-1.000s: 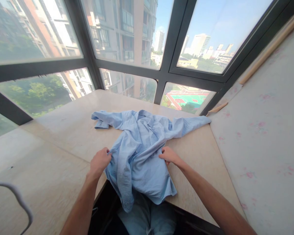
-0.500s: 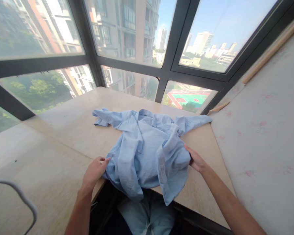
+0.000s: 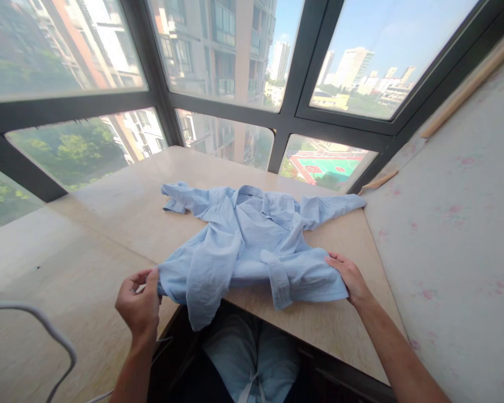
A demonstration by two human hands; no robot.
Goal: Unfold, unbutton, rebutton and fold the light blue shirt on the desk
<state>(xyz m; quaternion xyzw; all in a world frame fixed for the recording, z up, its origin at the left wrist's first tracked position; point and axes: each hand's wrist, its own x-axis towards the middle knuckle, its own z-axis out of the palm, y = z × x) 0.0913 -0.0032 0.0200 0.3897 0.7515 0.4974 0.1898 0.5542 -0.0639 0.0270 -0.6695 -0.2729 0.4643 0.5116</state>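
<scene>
A light blue button-up shirt lies crumpled on the pale wooden tabletop, collar toward the windows and sleeves spread left and right. My left hand is closed in a pinch on the shirt's lower left hem corner. My right hand grips the lower right hem, fingers curled on the cloth. The hem is stretched wide between both hands near the table's front edge, and one front panel hangs over that edge.
Large dark-framed windows wrap the far side of the table. A pale flowered wall rises at the right. A white curved wire object shows at the lower left. A wooden stick lies by the window corner.
Both hands moved outward and toward me along the hem, spreading the shirt's lower part wider. The bunched front panels flattened out across the table.
</scene>
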